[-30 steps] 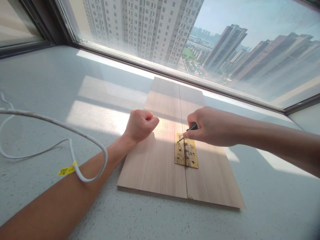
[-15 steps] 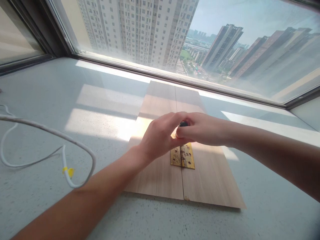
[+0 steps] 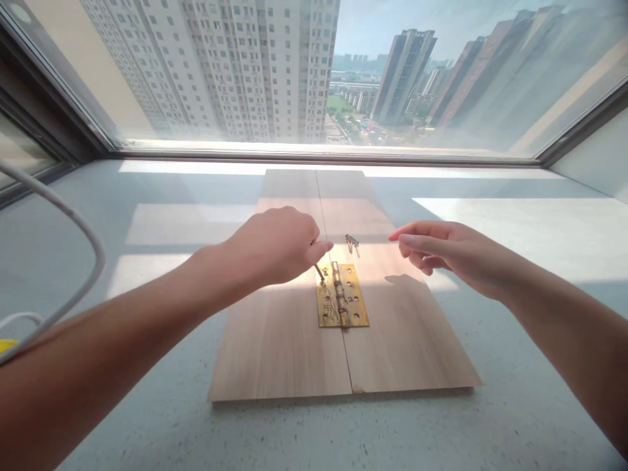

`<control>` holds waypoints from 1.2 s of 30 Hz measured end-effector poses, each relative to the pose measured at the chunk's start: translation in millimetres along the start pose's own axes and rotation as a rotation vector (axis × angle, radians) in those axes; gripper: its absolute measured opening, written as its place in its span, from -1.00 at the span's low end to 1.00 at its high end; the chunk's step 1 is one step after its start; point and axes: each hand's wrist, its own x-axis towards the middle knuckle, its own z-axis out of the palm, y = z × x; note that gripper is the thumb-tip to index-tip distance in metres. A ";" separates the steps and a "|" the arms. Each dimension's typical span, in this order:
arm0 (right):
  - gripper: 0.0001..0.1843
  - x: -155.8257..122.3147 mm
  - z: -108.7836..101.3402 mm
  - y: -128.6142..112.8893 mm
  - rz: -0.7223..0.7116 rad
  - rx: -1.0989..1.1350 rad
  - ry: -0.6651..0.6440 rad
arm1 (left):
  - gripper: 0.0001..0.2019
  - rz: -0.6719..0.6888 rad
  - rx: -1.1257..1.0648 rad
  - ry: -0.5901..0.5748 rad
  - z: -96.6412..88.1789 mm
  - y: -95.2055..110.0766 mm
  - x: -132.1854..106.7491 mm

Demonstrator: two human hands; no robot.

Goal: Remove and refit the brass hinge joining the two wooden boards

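Two pale wooden boards (image 3: 275, 340) lie side by side on the grey sill, joined by a brass hinge (image 3: 342, 304) across their seam. My left hand (image 3: 275, 245) is closed just above the hinge's upper left corner. A thin tool shaft (image 3: 318, 271) pokes out below its fingers and points at the hinge leaf. My right hand (image 3: 436, 252) hovers over the right board with fingers stretched out and nothing in them. A few small screws (image 3: 352, 243) lie on the board between the two hands, just beyond the hinge.
A white cable (image 3: 78, 222) loops in from the left edge, with a yellow tag (image 3: 6, 344) low on it. The window frame (image 3: 318, 156) runs along the back of the speckled grey sill (image 3: 515, 229), close behind the boards. A wall closes the right corner.
The black-handled tool went from my right hand to my left. My left hand moved from the left board to the hinge. My right hand let go, drew back right and opened. The view shifted left.
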 end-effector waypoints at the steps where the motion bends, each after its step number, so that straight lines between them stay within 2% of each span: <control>1: -0.58 -1.8 -5.0 16.4 0.029 0.064 0.049 | -0.52 0.001 0.029 -0.047 -4.5 1.8 3.0; 5: -0.67 -6.5 -17.2 75.7 0.115 0.259 0.249 | -0.53 0.081 0.132 -0.126 -11.3 9.9 15.9; 8: -0.70 -8.2 -21.2 100.4 0.121 0.373 0.359 | -0.55 0.099 0.198 -0.131 -10.6 17.7 23.0; 11: -0.72 -9.3 -23.0 106.7 0.089 0.371 0.421 | -0.59 0.159 0.234 -0.145 -9.5 24.0 25.7; 14: -0.74 -9.4 -21.6 105.3 0.063 0.318 0.404 | -0.62 0.276 0.258 -0.154 -7.5 24.3 25.6; 21: -0.72 -6.8 -14.8 107.6 0.046 0.259 0.406 | -0.70 0.648 0.329 -0.146 -2.7 15.3 23.7; 23: -0.72 -7.2 -14.2 108.9 0.036 0.250 0.410 | -0.74 0.586 0.255 -0.151 -3.6 17.8 23.7; 27: -0.72 -9.2 -14.3 112.3 0.008 0.218 0.399 | -0.68 0.095 0.047 -0.155 -4.3 27.4 27.6; 28: -0.71 -9.5 -14.5 113.5 0.005 0.208 0.397 | -0.62 0.013 0.047 -0.149 -4.1 29.2 29.4; 29: -0.71 -9.7 -14.7 114.8 0.004 0.199 0.394 | -0.56 -0.024 0.075 -0.133 -4.0 30.6 31.3; 33: -0.68 -9.7 -15.3 119.6 -0.006 0.169 0.377 | -0.42 0.020 0.235 -0.075 -5.9 34.7 36.9; 36: -0.68 -10.2 -15.0 121.0 -0.010 0.138 0.379 | -0.49 -0.033 0.258 -0.181 -8.6 40.2 38.4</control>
